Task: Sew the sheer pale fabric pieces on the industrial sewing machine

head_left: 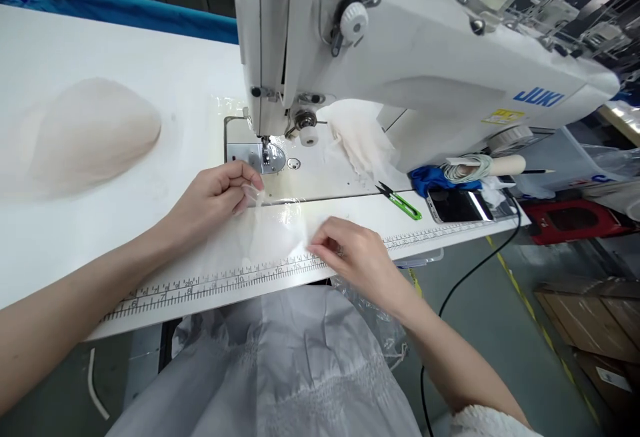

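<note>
A thin, sheer white fabric piece (280, 232) stretches between my two hands, just in front of the sewing machine (310, 44). My left hand (220, 190) pinches its upper left edge, close to the needle plate (273, 157) and presser foot (265, 150). Lower and to the right, my right hand (353, 250) has thumb and forefinger closed on the fabric's other side, above the printed ruler strip (240, 280). The sheer fabric is so pale that its exact outline blends into the white table (200, 250).
Sheer beige fabric (100, 130) lies at left; another pale piece (363, 134) sits under the machine arm. Green thread snips (400, 202), a phone (460, 205), blue cloth (425, 178) and a cord bundle (467, 167) occupy the right side. A black cable (470, 274) hangs off the table edge.
</note>
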The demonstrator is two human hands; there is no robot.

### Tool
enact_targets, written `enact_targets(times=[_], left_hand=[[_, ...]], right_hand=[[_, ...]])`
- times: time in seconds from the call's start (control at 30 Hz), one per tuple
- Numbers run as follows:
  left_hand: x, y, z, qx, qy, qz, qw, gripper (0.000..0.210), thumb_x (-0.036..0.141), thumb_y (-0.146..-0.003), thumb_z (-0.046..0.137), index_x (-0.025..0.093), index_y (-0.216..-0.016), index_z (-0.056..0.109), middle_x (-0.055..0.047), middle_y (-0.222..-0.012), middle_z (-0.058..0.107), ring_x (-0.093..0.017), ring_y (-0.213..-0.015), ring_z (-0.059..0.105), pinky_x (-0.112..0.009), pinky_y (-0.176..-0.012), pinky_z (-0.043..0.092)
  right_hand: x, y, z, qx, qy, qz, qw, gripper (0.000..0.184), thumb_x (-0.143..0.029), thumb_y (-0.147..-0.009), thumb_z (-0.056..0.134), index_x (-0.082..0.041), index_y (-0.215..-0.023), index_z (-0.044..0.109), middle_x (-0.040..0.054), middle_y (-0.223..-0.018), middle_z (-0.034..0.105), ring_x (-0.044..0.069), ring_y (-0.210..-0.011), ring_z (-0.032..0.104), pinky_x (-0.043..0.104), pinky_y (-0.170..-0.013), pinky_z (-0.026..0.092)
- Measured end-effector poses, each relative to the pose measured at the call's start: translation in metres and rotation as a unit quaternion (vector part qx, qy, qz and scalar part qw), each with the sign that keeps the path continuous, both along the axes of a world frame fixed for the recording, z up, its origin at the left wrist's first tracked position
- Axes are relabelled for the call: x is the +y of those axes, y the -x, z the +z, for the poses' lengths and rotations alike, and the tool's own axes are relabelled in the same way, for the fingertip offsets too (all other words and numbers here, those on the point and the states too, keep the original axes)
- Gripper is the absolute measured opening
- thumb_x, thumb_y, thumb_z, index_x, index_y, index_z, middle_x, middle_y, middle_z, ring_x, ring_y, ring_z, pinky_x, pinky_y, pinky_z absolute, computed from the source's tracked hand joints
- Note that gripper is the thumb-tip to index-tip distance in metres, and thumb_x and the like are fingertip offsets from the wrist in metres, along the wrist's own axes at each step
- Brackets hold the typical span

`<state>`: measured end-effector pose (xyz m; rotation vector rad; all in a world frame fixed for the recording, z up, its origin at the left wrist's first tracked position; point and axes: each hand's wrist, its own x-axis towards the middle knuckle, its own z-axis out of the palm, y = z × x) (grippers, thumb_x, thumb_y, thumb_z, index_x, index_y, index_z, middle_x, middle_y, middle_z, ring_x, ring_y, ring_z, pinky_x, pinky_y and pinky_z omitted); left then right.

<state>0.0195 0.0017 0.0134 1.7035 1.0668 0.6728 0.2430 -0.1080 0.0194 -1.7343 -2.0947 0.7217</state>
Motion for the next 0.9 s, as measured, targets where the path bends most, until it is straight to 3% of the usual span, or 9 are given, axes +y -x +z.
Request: enact_targets(times=[0.1, 0.17, 0.33, 0.4, 0.47, 0.57, 0.7, 0.8, 0.9], left_hand=[[0.001, 0.001, -0.002, 0.013, -0.01, -0.004, 1.0, 0.024, 0.008, -0.075, 0.039, 0.019, -0.081, 0.059, 0.007, -0.049, 0.044, -0.01, -0.048, 0.04, -0.023, -0.053, 0.03], [0.0, 0.003, -0.006, 0.036, -0.023, -0.012, 0.999, 0.025, 0.009, -0.076, 0.039, 0.02, -0.083, 0.06, 0.006, -0.05, 0.045, -0.01, -0.048, 0.04, -0.023, -0.052, 0.03], [-0.007, 0.005, -0.009, 0.084, -0.038, -0.053, 0.994, 0.022, 0.018, -0.085, 0.038, 0.022, -0.089, 0.06, 0.005, -0.059, 0.05, -0.012, -0.055, 0.044, -0.025, -0.057, 0.033], [-0.011, 0.004, -0.003, 0.073, -0.034, -0.069, 0.994, 0.025, 0.021, -0.087, 0.036, 0.022, -0.091, 0.061, 0.002, -0.075, 0.06, -0.014, -0.071, 0.053, -0.026, -0.067, 0.037], [-0.014, 0.003, 0.004, 0.066, -0.019, -0.076, 0.995, 0.026, 0.03, -0.09, 0.039, 0.022, -0.095, 0.063, -0.002, -0.097, 0.064, -0.018, -0.087, 0.056, -0.027, -0.073, 0.04], [-0.014, 0.004, 0.012, 0.076, 0.007, -0.119, 0.99, 0.03, 0.049, -0.084, 0.058, 0.024, -0.099, 0.065, -0.003, -0.102, 0.064, -0.017, -0.077, 0.055, -0.026, -0.065, 0.04], [-0.01, 0.007, 0.015, 0.083, 0.092, -0.223, 0.967, 0.042, 0.046, -0.073, 0.075, 0.028, -0.109, 0.064, 0.003, -0.076, 0.061, -0.012, -0.058, 0.047, -0.022, -0.053, 0.034], [-0.01, 0.008, 0.017, 0.063, 0.144, -0.262, 0.952, 0.036, 0.043, -0.079, 0.071, 0.028, -0.111, 0.063, 0.002, -0.083, 0.063, -0.013, -0.069, 0.053, -0.022, -0.06, 0.038], [-0.013, 0.006, 0.018, 0.043, 0.179, -0.271, 0.945, 0.022, 0.043, -0.087, 0.06, 0.023, -0.097, 0.064, 0.001, -0.082, 0.058, -0.012, -0.068, 0.048, -0.023, -0.06, 0.036]], right_hand=[[-0.034, -0.034, 0.013, 0.033, 0.094, -0.041, 0.994, 0.016, -0.027, -0.094, 0.057, -0.021, -0.079, 0.058, -0.0019, -0.076, 0.061, 0.011, -0.064, 0.052, 0.025, -0.056, 0.036], [-0.057, -0.054, 0.022, 0.068, 0.111, -0.076, 0.989, 0.017, -0.03, -0.094, 0.057, -0.022, -0.08, 0.059, -0.0009, -0.075, 0.06, 0.012, -0.063, 0.052, 0.024, -0.054, 0.037], [-0.081, -0.06, 0.028, 0.254, 0.031, -0.139, 0.957, 0.011, -0.025, -0.091, 0.062, -0.023, -0.08, 0.062, 0.004, -0.079, 0.064, 0.019, -0.093, 0.061, 0.023, -0.057, 0.046], [-0.073, -0.046, 0.024, 0.39, 0.034, -0.136, 0.91, 0.01, -0.025, -0.092, 0.06, -0.023, -0.082, 0.06, 0.0039, -0.074, 0.066, 0.021, -0.094, 0.064, 0.022, -0.052, 0.049], [-0.056, -0.03, 0.02, 0.525, 0.072, -0.113, 0.841, 0.016, -0.029, -0.093, 0.058, -0.023, -0.08, 0.053, 0.0037, -0.087, 0.07, 0.015, -0.068, 0.065, 0.022, -0.044, 0.049], [-0.028, -0.008, 0.016, 0.62, 0.109, -0.096, 0.771, 0.022, -0.034, -0.092, 0.06, -0.022, -0.078, 0.048, 0.0011, -0.086, 0.069, 0.012, -0.063, 0.064, 0.023, -0.047, 0.051], [0.001, 0.005, 0.016, 0.642, 0.081, -0.111, 0.754, 0.025, -0.033, -0.09, 0.064, -0.022, -0.076, 0.047, -0.007, -0.061, 0.053, 0.008, -0.053, 0.051, 0.02, -0.05, 0.046], [0.013, 0.007, 0.018, 0.651, 0.06, -0.115, 0.748, 0.026, -0.031, -0.089, 0.066, -0.021, -0.074, 0.047, -0.0085, -0.058, 0.045, 0.006, -0.05, 0.042, 0.019, -0.05, 0.042], [0.02, 0.008, 0.02, 0.648, 0.059, -0.11, 0.751, 0.025, -0.03, -0.088, 0.066, -0.021, -0.074, 0.048, -0.0085, -0.057, 0.043, 0.006, -0.05, 0.039, 0.02, -0.051, 0.042]])
